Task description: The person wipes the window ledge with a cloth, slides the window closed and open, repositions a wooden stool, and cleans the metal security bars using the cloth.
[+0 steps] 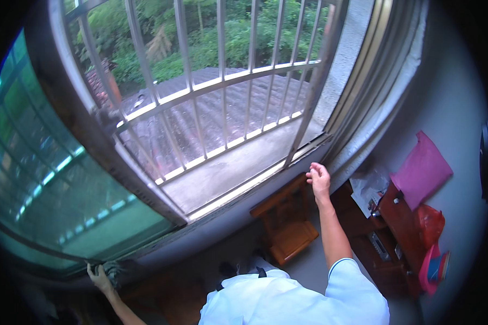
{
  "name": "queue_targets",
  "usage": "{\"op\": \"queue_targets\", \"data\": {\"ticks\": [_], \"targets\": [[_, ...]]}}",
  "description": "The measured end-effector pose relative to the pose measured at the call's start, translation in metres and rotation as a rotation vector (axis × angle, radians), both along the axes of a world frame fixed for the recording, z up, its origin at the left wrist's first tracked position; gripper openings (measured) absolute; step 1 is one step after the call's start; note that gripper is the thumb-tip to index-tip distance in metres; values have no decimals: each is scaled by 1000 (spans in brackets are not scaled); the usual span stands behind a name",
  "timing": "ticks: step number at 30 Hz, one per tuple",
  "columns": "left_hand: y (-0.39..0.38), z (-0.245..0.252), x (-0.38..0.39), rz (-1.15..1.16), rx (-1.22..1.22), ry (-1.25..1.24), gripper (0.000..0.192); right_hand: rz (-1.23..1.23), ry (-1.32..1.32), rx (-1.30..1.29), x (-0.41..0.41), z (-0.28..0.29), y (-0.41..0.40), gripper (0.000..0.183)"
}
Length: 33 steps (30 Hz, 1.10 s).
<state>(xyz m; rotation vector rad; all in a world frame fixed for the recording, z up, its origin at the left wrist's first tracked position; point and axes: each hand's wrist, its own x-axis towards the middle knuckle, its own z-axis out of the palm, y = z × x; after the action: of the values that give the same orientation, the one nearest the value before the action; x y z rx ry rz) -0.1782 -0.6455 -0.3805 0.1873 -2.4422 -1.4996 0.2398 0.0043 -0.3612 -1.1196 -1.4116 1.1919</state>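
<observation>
My left hand (99, 277) is at the lower left, at the bottom frame of a green-tinted sliding window pane (101, 219). A grey-green cloth (113, 273) is bunched right against that hand; whether the fingers grip it I cannot tell. My right hand (319, 177) is raised below the right end of the window sill track (244, 187), fingers curled loosely, with no object visible in it. Before me the window stands open on the right side, with metal security bars (223, 81) outside it.
A wooden chair (293, 239) stands below the sill. At the right, a reddish-brown desk (402, 219) bears a pink cushion-like bag (424, 170), a red plastic bag (430, 223) and papers. A pale curtain (373, 134) hangs at the window's right edge.
</observation>
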Motion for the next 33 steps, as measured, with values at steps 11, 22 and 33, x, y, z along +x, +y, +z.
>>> {"op": "queue_targets", "data": {"ticks": [11,22,33], "targets": [[5,10,-5,-186,-498,56,39,10,-49,-330,52,-72,-37,20],[166,51,89,-511,-715,251,22,135,-113,-526,60,-116,-51,20],[264,76,147,-646,-641,209,24,159,-176,-568,86,-129,-47,20]]}}
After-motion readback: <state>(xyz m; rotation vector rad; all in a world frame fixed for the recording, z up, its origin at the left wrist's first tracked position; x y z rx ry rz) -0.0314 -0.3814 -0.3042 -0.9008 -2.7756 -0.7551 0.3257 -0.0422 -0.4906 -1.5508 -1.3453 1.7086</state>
